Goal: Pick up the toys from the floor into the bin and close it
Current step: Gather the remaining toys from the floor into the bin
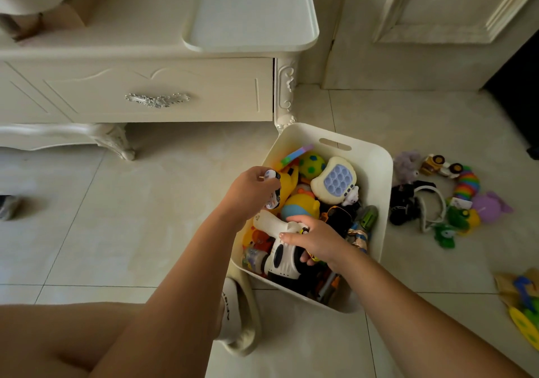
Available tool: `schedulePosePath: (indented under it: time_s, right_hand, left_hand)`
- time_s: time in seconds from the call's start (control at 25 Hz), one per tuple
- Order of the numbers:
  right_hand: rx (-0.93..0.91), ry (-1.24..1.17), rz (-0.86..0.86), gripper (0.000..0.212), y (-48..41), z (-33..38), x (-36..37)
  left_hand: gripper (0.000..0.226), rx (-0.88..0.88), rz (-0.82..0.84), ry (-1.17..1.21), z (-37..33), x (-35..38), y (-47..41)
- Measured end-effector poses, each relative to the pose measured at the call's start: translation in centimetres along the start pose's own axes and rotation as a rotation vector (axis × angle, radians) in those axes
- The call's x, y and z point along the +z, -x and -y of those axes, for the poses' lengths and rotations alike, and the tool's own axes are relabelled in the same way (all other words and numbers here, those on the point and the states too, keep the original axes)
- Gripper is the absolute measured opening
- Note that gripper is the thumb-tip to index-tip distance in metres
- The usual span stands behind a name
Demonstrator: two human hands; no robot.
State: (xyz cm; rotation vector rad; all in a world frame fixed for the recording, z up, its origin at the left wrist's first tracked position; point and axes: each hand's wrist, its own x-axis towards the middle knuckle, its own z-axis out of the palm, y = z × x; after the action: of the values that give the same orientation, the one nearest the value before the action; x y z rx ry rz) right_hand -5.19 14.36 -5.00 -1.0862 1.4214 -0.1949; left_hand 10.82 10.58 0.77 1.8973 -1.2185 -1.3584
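Your bare knee (67,339) fills the corner at 7 o'clock, and your foot in a white sock and beige slipper (233,316) stands on the floor tiles, touching the near wall of the bin (376,158). The bin is white, open and already quite full of toys; it sits on the floor just at the right of the centre.

Your left hand (252,192) is over the bin's edge at 10 o'clock. Its fingers are closed around a small white toy car (273,186). Your right hand (319,239) is lower, inside the bin at 6 o'clock, with the fingers curled over a white and black toy (281,256) that lies on top of the others.

On the floor at 3 o'clock of the bin, near but apart from it, lies a group of toys: a rainbow caterpillar (466,185), a purple toy (491,207), a toy truck (437,165) and a headband (431,202). More toys (525,304) lie at the picture's edge at 4 o'clock.

A white lid (253,10) rests on the cream cabinet (145,85) at 12 o'clock.
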Motion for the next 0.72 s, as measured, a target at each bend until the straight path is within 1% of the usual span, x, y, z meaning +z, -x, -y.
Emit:
schedulePosePath:
  time_s: [0.12, 0.2, 0.32, 0.36, 0.4, 0.48, 0.52, 0.6, 0.64, 0.72]
  right_hand:
    - [-0.016, -0.019, -0.013, 0.052, -0.6, 0.1, 0.2]
    - [-0.029, -0.021, -0.026, 0.052, -0.7, 0.2, 0.5]
    - [-0.026, 0.111, 0.002, 0.054, -0.8, 0.8, 0.6]
    - [-0.027, 0.143, -0.02, 0.053, -0.9, 1.0, 0.2]
    - [-0.025, 0.097, -0.101, 0.047, -1.1, 1.2, -0.5]
    - [0.0, -0.189, -0.295, 0.032, -1.5, 1.6, -2.7]
    - [0.013, -0.346, -0.321, 0.022, -1.7, 1.7, -3.8]
    - [0.035, -0.536, -0.283, 0.005, -2.1, 1.6, -5.0]
    - [0.032, -0.576, -0.267, 0.012, -2.6, 1.3, -5.3]
    - [0.003, -0.577, -0.305, 0.043, -4.0, 0.7, -5.1]
  left_hand:
    - [0.032, -0.014, 0.012, -0.03, 0.4, 0.3, -0.2]
    - [0.032, -0.01, 0.017, -0.044, 0.4, 0.4, -0.3]
    - [0.031, -0.006, 0.051, -0.067, 0.7, 0.9, -0.5]
    - [0.032, -0.006, 0.069, -0.077, 0.8, 1.2, -0.5]
    - [0.035, -0.006, 0.079, -0.087, 1.0, 1.3, -0.5]
    - [0.041, -0.015, 0.069, -0.085, 1.5, 1.5, -1.0]
    - [0.042, -0.018, 0.055, -0.084, 1.6, 1.6, -1.3]
    - [0.039, -0.015, 0.037, -0.106, 1.7, 2.1, -2.2]
    - [0.038, -0.013, 0.035, -0.115, 1.7, 2.5, -2.7]
    - [0.038, -0.006, 0.039, -0.114, 1.7, 3.6, -3.7]
